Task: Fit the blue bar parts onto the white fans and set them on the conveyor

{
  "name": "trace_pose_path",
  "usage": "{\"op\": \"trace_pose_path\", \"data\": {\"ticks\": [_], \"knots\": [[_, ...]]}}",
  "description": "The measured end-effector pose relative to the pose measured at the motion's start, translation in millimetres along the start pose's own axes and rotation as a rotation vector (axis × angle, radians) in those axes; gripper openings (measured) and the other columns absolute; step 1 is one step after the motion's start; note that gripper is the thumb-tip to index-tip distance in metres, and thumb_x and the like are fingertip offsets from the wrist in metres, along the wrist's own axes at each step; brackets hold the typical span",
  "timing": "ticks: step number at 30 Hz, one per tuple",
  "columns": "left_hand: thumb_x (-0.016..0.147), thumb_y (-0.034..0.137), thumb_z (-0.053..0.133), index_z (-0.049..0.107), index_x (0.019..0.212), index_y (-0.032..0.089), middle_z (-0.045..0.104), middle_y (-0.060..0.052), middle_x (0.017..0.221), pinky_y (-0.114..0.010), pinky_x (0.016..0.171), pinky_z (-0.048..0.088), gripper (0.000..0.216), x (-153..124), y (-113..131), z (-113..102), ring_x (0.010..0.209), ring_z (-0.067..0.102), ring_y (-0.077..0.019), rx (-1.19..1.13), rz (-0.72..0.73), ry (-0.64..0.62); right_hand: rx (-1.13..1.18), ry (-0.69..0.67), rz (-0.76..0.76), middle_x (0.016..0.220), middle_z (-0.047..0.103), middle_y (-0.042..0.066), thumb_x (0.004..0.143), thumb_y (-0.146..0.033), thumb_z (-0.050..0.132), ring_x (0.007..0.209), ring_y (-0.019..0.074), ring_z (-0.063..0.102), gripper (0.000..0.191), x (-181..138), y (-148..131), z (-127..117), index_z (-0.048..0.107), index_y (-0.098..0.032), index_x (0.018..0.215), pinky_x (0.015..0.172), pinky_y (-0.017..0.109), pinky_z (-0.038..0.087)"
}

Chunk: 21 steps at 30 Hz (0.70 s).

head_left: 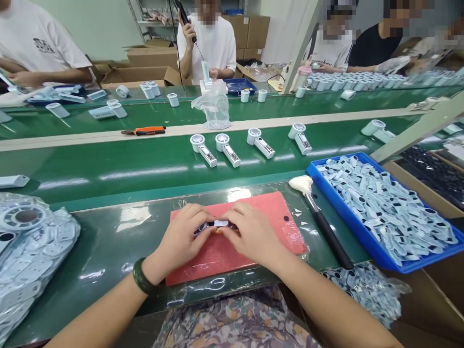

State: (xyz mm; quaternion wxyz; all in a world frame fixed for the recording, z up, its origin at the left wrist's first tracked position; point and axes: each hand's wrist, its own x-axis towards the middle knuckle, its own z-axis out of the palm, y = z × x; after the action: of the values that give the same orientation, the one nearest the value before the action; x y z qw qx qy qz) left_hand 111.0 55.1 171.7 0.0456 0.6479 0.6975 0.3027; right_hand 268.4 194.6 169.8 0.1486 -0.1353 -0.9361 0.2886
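Over a red mat (253,212), my left hand (184,234) and my right hand (250,232) pinch a small pale-blue plastic part (220,223) with dark portions, one hand at each end. My fingers cover most of it, so its full shape is hidden. A dark green bangle (141,276) circles my left wrist. To the right of the mat lies a black-handled mallet (328,234) with a white wrapped head. Beside it, a blue tray (393,263) holds many small pale-blue pieces with dark ovals.
Several handheld fans (230,152) lie on the green conveyor belt (108,169) ahead. A plastic bag of pale-blue parts (32,261) sits at left. Orange-handled pliers (148,131) rest on the divider. Across, a co-worker (206,43) holds a power screwdriver (184,17). A slanted post (413,128) stands at right.
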Motion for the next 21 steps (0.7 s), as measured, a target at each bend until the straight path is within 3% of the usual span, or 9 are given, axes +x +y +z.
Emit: {"op": "trace_pose_path", "data": {"ticks": [4, 6, 10, 12, 14, 21], "knots": [[0.100, 0.028, 0.051, 0.068, 0.098, 0.021, 0.068, -0.006, 0.096, -0.036, 0.078, 0.053, 0.019, 0, 1, 1, 0.089, 0.061, -0.0209, 0.016, -0.010, 0.025, 0.310, 0.009, 0.079, 0.108, 0.067, 0.004, 0.097, -0.014, 0.060, 0.103, 0.0192, 0.062, 0.015, -3, 15, 6, 0.071, -0.023, 0.101, 0.090, 0.036, 0.051], [0.101, 0.027, 0.050, 0.067, 0.097, 0.021, 0.068, -0.007, 0.099, -0.036, 0.079, 0.054, 0.019, -5, 4, 0, 0.093, 0.063, -0.0215, 0.040, 0.020, 0.029, 0.403, -0.034, 0.117, 0.117, 0.067, 0.004, 0.096, -0.014, 0.061, 0.108, 0.0195, 0.062, 0.021, -5, 19, 8, 0.069, -0.024, 0.113, 0.095, 0.038, 0.051], [0.101, 0.029, 0.051, 0.065, 0.099, 0.021, 0.070, -0.009, 0.113, -0.046, 0.094, 0.055, 0.017, -23, 16, 3, 0.108, 0.065, -0.0263, 0.161, 0.082, 0.012, 0.261, -0.202, 0.052, 0.135, 0.062, 0.010, 0.090, -0.019, 0.071, 0.123, 0.0266, 0.056, 0.059, -14, 18, 3, 0.051, -0.022, 0.145, 0.108, 0.050, 0.043], [0.102, 0.029, 0.049, 0.064, 0.109, 0.020, 0.070, -0.010, 0.118, -0.052, 0.098, 0.053, 0.019, -32, 23, 8, 0.116, 0.063, -0.0307, 0.241, 0.072, 0.010, 0.165, -0.264, -0.014, 0.131, 0.064, 0.010, 0.091, -0.020, 0.069, 0.122, 0.0277, 0.055, 0.053, -19, 14, 1, 0.055, -0.020, 0.143, 0.108, 0.050, 0.042], [0.102, 0.026, 0.046, 0.063, 0.117, 0.019, 0.072, -0.010, 0.117, -0.055, 0.099, 0.053, 0.023, -36, 27, 14, 0.122, 0.061, -0.0336, 0.295, 0.048, 0.023, 0.108, -0.244, -0.037, 0.128, 0.065, 0.009, 0.096, -0.020, 0.063, 0.118, 0.0270, 0.056, 0.043, -22, 12, 3, 0.059, -0.021, 0.138, 0.104, 0.048, 0.043], [0.099, 0.024, 0.049, 0.065, 0.118, 0.020, 0.072, -0.010, 0.119, -0.053, 0.104, 0.052, 0.025, -32, 25, 12, 0.128, 0.058, -0.0318, 0.269, 0.039, -0.069, 0.024, -0.224, -0.099, 0.125, 0.064, 0.011, 0.099, -0.025, 0.057, 0.113, 0.0276, 0.054, 0.043, -25, 15, 13, 0.056, -0.020, 0.141, 0.098, 0.046, 0.043]]}}
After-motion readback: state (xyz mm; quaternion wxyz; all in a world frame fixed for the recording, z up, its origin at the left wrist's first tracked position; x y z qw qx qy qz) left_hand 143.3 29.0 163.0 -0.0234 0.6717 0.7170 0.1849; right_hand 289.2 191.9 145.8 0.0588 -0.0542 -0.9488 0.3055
